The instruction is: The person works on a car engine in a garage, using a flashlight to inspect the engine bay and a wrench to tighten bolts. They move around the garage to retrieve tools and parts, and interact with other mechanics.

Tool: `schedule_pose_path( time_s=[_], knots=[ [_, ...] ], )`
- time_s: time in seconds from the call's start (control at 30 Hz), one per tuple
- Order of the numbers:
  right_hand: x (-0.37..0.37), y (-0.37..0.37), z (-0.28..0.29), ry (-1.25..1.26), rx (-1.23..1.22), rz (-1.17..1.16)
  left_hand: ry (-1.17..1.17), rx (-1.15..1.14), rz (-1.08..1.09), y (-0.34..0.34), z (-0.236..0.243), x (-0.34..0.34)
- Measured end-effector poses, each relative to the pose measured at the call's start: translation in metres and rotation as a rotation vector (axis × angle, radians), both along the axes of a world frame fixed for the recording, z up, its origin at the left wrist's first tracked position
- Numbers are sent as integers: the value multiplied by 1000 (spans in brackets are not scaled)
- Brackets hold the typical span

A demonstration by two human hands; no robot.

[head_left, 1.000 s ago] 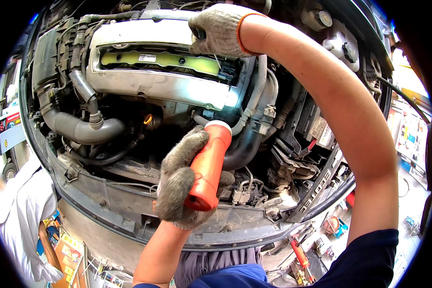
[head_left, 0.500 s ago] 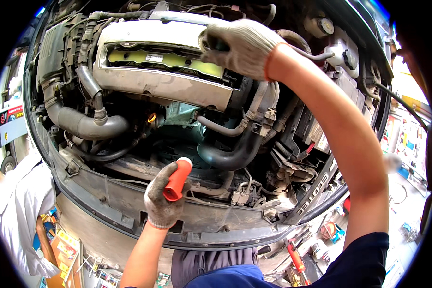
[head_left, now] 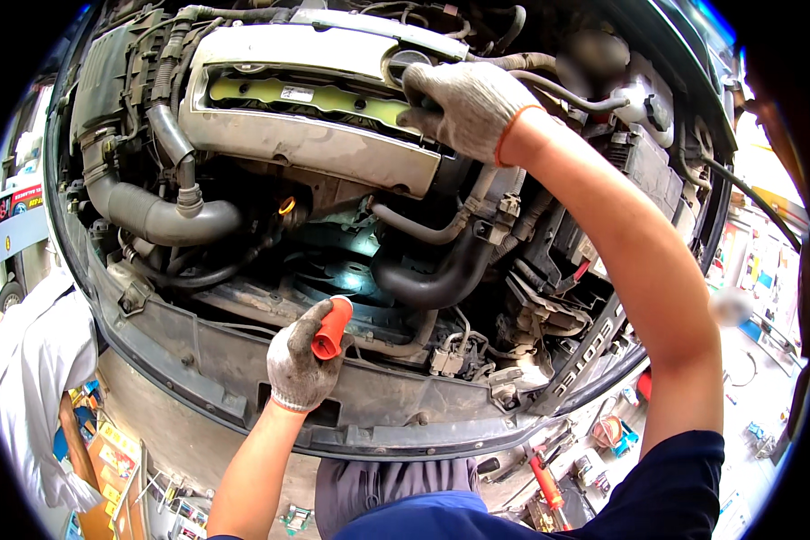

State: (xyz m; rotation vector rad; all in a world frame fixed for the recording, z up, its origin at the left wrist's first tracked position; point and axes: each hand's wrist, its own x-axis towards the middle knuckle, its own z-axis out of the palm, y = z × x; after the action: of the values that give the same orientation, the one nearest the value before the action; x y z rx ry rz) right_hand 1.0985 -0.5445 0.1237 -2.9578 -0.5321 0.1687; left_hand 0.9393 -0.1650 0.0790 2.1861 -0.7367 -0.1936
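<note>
My gloved left hand [head_left: 304, 364] is closed around a red flashlight [head_left: 332, 326], low over the front of the engine bay, and a patch of light [head_left: 351, 277] shows on the dark fan housing behind it. My gloved right hand [head_left: 463, 112] has its fingers curled at the right end of the silver engine cover [head_left: 292, 49], beside a round dark cap [head_left: 409, 61]; what they hold, if anything, is hidden. A yellow-green strip [head_left: 247, 90] lies in the cover's long opening.
A co-worker in white [head_left: 36, 369] stands at the left. Dark hoses [head_left: 202, 225] run around the engine, and the car's front edge [head_left: 198, 378] curves below my hands. Tools and a red cylinder [head_left: 544, 481] lie lower right, beyond a prop rod [head_left: 756, 193] at the right.
My left hand has moved down and leftward with the flashlight, and the light has shifted onto the fan housing. My right hand has moved down and rightward from the top of the cover.
</note>
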Motion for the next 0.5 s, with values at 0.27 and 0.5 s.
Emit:
schedule_pose_path(
  time_s=[0.27, 0.5],
  knots=[
    [28, 37, 19, 160, -107, 24, 19, 50, 6, 4, -2, -2],
    [3, -7, 5, -106, 46, -4, -66, 45, -37, 8, -10, -3]
  ],
)
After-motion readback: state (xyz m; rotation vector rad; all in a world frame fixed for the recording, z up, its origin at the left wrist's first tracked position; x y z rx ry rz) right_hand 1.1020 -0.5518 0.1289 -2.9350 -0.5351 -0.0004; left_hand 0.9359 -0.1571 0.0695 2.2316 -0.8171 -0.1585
